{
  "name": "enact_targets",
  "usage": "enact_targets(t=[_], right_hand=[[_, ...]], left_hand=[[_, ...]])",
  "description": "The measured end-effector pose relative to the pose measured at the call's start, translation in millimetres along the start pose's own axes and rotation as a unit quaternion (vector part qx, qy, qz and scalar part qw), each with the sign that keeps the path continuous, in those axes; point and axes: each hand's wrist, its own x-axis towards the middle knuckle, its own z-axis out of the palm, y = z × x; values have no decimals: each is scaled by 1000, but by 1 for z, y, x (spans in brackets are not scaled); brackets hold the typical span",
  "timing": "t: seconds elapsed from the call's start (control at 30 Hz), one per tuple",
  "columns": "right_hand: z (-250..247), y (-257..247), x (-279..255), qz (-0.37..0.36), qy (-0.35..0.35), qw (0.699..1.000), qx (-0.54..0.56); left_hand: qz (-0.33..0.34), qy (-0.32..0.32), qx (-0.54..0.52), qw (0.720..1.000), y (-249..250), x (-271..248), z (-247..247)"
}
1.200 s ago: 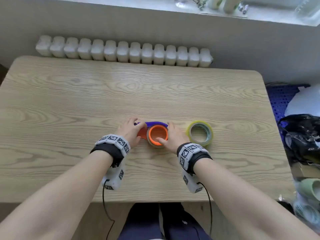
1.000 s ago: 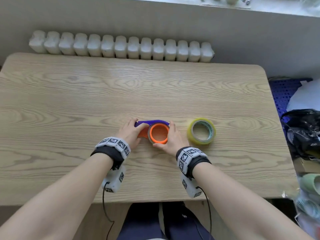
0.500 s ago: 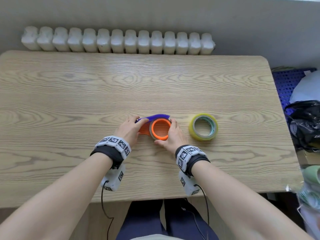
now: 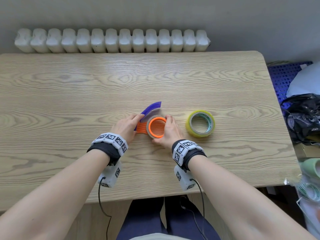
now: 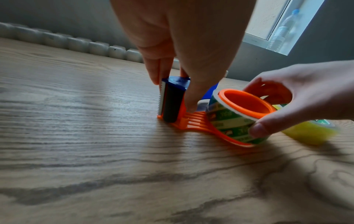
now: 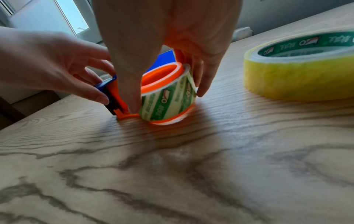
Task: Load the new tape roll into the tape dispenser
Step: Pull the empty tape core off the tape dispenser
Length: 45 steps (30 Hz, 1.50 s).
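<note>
The orange tape dispenser (image 4: 141, 127) lies on its side on the wooden table (image 4: 69, 94), its blue flap (image 4: 152, 107) swung out toward the far side. On its orange hub (image 5: 247, 103) sits a used tape core (image 6: 168, 101) with green print. My left hand (image 4: 129, 126) pinches the dispenser's toothed blade end (image 5: 171, 100). With thumb and fingers, my right hand (image 4: 170, 130) grips round the core. The new yellow tape roll (image 4: 189, 126) lies flat just right of my right hand, untouched.
A white radiator (image 4: 112, 40) runs along the table's far edge. Right of the table stand a blue perforated crate (image 4: 284, 75), a black bag (image 4: 303, 116) and more tape rolls (image 4: 311, 168). The table's front edge is near my forearms.
The blue flap, earlier lying over the hub, has swung out and away from it. My right hand has closed further round the core. The head view tilted down.
</note>
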Motion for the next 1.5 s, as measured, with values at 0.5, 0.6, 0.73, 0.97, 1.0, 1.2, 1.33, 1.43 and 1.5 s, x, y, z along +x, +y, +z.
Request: enact_targets(t=[0.5, 0.6, 0.73, 0.97, 1.0, 1.2, 1.33, 1.43, 1.5], right_hand=[[-31, 5, -19, -57, 40, 996, 50], [-41, 6, -23, -57, 49, 995, 60], [-54, 11, -25, -57, 56, 994, 68], [-80, 22, -35, -55, 76, 993, 67], [-86, 26, -37, -48, 85, 993, 67], [-112, 63, -50, 7, 131, 989, 75], [-119, 96, -62, 58, 160, 982, 83], [-121, 124, -72, 103, 175, 975, 92], [-120, 141, -78, 138, 174, 971, 89]], left_hand=[[-12, -33, 67, 997, 18, 2, -11], [-12, -44, 74, 996, 24, 2, -15], [-7, -40, 49, 998, 34, -1, -21], [20, 4, -27, 999, 75, 4, -39], [29, 10, -31, 999, 82, 6, -41], [84, 13, 15, 996, 127, 16, -44], [117, -5, 25, 993, 157, 19, -30], [135, -24, 43, 990, 176, 20, -17], [138, -37, 51, 989, 183, 21, -7]])
